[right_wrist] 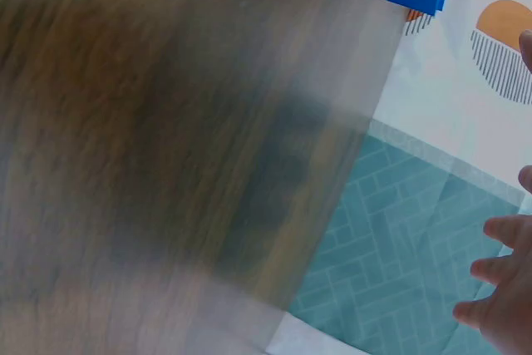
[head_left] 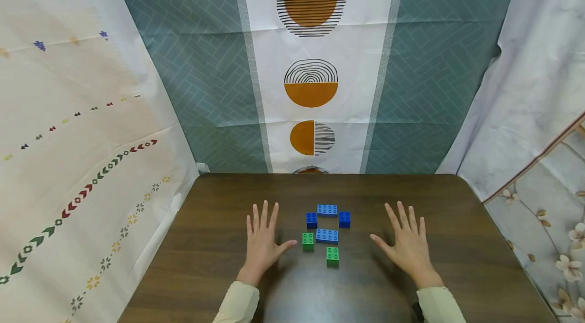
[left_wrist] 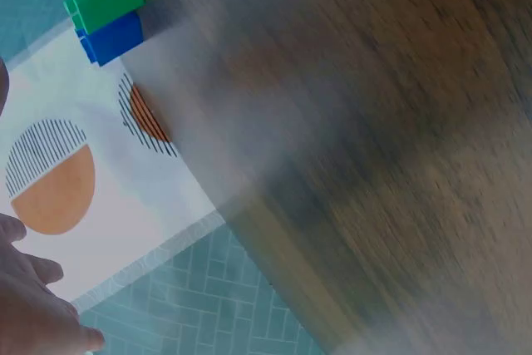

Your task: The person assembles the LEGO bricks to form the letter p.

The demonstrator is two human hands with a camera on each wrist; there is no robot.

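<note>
Several toy building bricks lie between the two hands. Two long light blue bricks, a back one [head_left: 327,210] and a front one [head_left: 327,235], face each other, with a short dark blue brick at the left [head_left: 312,220] and another at the right [head_left: 345,220]. Nearer me are two short green bricks, one left [head_left: 308,241] and one right [head_left: 332,257]. My left hand [head_left: 262,247] has its fingers spread, thumb pointing toward the left green brick without gripping it. Right of the bricks, my right hand [head_left: 408,246] is also spread and holds nothing. Only fingertips show in each wrist view.
A dark brown wooden table [head_left: 205,262] bears the bricks. Beyond its far edge hangs a teal and white cloth [head_left: 411,109] with orange circles. Patterned pale cloths hang at the left [head_left: 91,125] and right [head_left: 525,109].
</note>
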